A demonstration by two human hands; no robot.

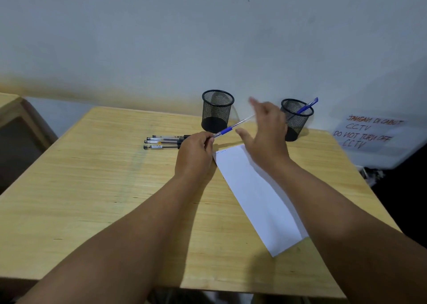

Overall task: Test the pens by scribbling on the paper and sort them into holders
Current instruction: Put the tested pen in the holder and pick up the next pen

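Note:
My left hand [195, 152] pinches the tip end of a clear pen with a blue grip [233, 126], which points up and to the right. Just right of that pen, my right hand [265, 130] hovers with fingers spread and blurred, holding nothing. A white sheet of paper [256, 195] lies slanted on the wooden table [104, 188], with faint scribbles at its top corner. Three black pens [163, 142] lie side by side left of my left hand. Two black mesh holders stand at the back: the left one [217, 110] looks empty, the right one [297, 118] holds a blue pen [307, 106].
The wall rises right behind the holders. A handwritten CCTV notice [369, 131] hangs at the right, beyond the table's edge. Another wooden piece of furniture [13, 118] stands at the far left.

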